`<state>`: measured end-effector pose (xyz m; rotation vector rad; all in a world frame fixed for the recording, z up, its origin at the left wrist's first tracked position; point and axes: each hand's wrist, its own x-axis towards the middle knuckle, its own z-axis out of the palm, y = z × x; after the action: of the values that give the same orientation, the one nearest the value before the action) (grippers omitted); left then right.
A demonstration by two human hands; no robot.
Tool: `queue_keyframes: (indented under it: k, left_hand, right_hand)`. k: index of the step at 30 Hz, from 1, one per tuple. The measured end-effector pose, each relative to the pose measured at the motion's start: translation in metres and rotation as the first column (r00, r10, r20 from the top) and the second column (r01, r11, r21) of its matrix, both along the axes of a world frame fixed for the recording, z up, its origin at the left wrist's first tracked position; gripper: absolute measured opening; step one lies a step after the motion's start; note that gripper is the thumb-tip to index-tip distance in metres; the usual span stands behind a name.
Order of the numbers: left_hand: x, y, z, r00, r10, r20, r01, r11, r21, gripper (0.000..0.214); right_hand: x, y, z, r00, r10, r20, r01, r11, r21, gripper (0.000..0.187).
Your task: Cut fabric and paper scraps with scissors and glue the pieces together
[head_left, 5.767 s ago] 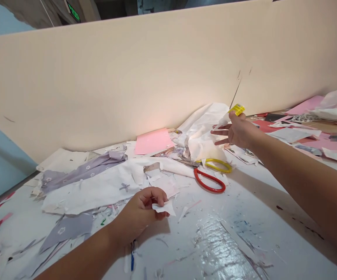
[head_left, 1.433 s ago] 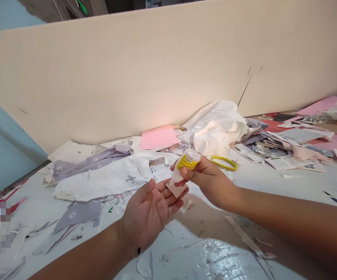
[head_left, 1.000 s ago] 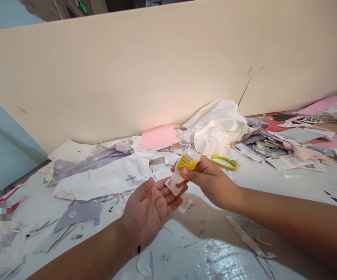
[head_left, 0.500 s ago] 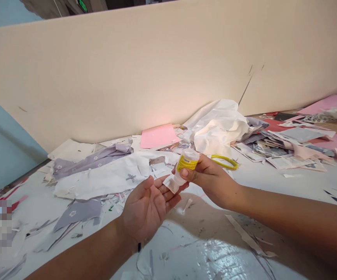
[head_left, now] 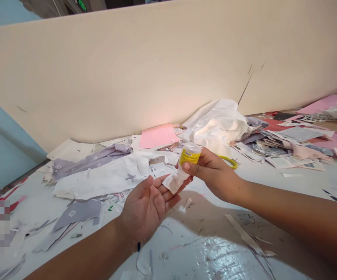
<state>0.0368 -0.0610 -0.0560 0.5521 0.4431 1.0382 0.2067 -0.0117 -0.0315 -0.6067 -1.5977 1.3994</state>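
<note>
My right hand [head_left: 212, 173] grips a small clear glue bottle with a yellow label [head_left: 187, 158], held upside down with its tip pointing down. The tip touches a small white paper scrap [head_left: 171, 182] that lies on the fingertips of my left hand [head_left: 147, 206]. My left hand is palm up, fingers stretched out and slightly curled, supporting the scrap above the white table [head_left: 215, 249].
Cut white and lilac patterned paper pieces [head_left: 98, 171] litter the table's left. A pink sheet [head_left: 158, 136] and crumpled white paper [head_left: 217, 126] lie by the beige partition [head_left: 156, 70]. A yellow scissor handle [head_left: 229, 160] shows behind my right hand. Printed and pink papers [head_left: 296, 146] pile at right.
My right hand fetched the glue bottle from the far pile and brought it over my left hand. In the last second the bottle tipped steeper onto the scrap, and the hands rose slightly.
</note>
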Motion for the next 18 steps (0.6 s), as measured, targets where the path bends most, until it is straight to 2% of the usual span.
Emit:
queue_keyframes:
  k: [9,18]
  left_hand:
    - [0.0005,-0.0009,0.0010,0.995,0.049,-0.082,-0.053,0.998,-0.047,0.047]
    - [0.0009,-0.0027,-0.0047,0.996,-0.009,-0.084,0.008,1.000,-0.009,0.053]
  right_hand:
    - [0.0032,0.0051,0.0001,0.998,-0.064,0.013,0.063,0.997,0.036,0.019]
    - [0.0049,0.0056,0.0006,0.998,-0.051,0.028,0.050,0.998,0.040,0.020]
